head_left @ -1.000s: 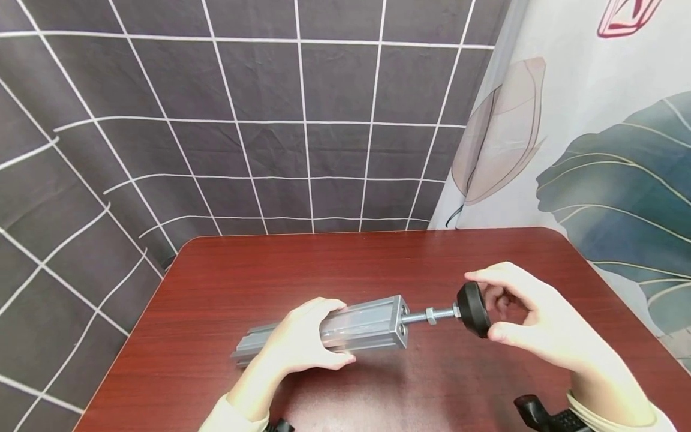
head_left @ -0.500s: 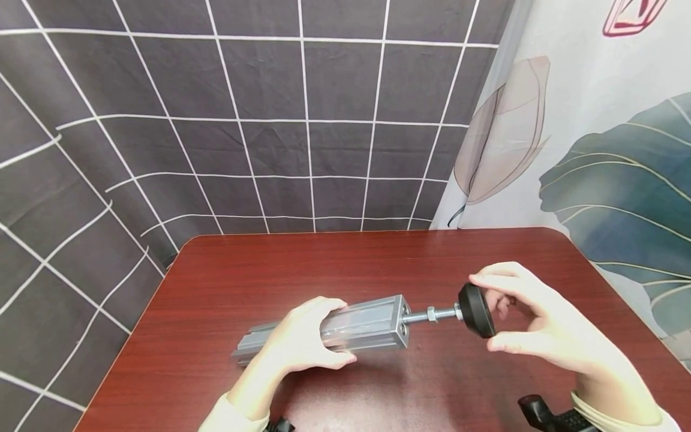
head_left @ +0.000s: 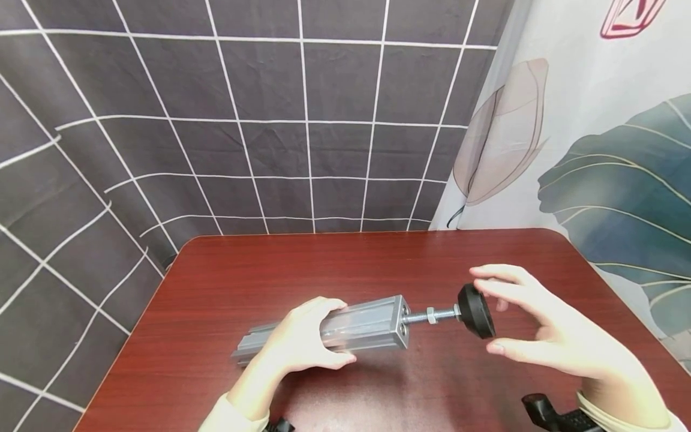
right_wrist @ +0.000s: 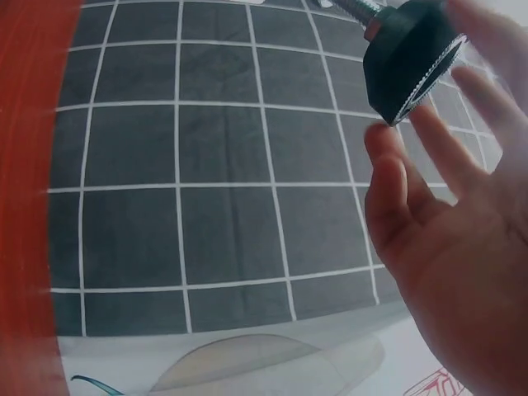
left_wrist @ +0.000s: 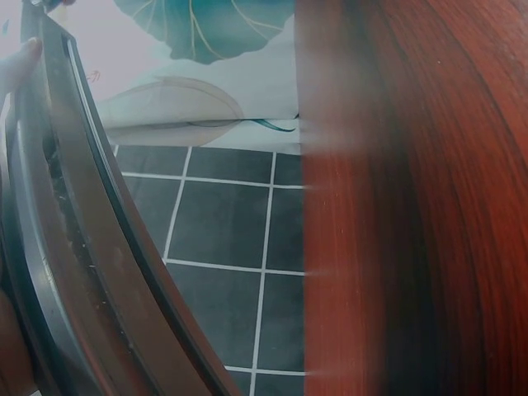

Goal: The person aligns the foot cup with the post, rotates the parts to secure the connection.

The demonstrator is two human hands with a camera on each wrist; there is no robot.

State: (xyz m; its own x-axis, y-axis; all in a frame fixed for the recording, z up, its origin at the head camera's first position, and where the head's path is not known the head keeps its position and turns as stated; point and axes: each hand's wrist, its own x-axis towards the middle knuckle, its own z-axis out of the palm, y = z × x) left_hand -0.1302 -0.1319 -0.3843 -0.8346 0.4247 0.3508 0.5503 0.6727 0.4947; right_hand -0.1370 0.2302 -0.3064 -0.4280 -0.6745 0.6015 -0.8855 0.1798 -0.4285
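My left hand grips a silver aluminium profile from above, fingers on its far side and thumb on the near side. In the left wrist view the grooved side of the profile runs along the left. From its right end sticks a threaded rod with a hex nut partway along. At the rod's outer end sits a black levelling foot, its base facing right. My right hand is beside this base, fingers spread and thumb extended. Whether a fingertip touches the foot I cannot tell.
A reddish-brown wooden table lies under the hands. Behind it hangs a dark grey curtain with white grid lines. A white leaf-patterned curtain hangs at the right. Black wrist straps show at the bottom.
My right hand has drawn slightly to the right, and its fingers have straightened and spread from around the foot. The left hand and the profile stay almost where they were.
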